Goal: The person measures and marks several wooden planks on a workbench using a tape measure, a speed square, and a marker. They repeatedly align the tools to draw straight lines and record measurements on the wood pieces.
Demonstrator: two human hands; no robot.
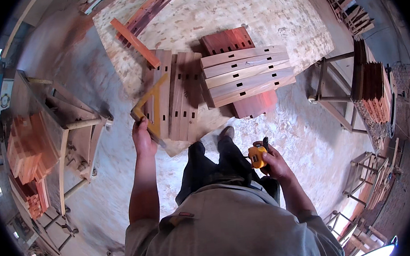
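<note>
L hand (143,136) was closed on the dark edge of a yellow triangular square (157,110). Square was over the L stack of slotted boards (183,96), near L part of the pale mottled worktop (273,12); contact w/ boards couldn't be confirmed. R hand (276,163) was gripping a yellow/black tape measure (257,156), held off the worktop at the person's R side. R stack of slotted boards (249,74) sat just beside the L one, w/ a red-brown block (227,40) showing at its far side. Far L: orange-brown strip (135,43) lay crosswise to darker pcs. (150,12). Trolleys noted w/ stacked timber: L trolley (84,123), R trolley (336,99).
</note>
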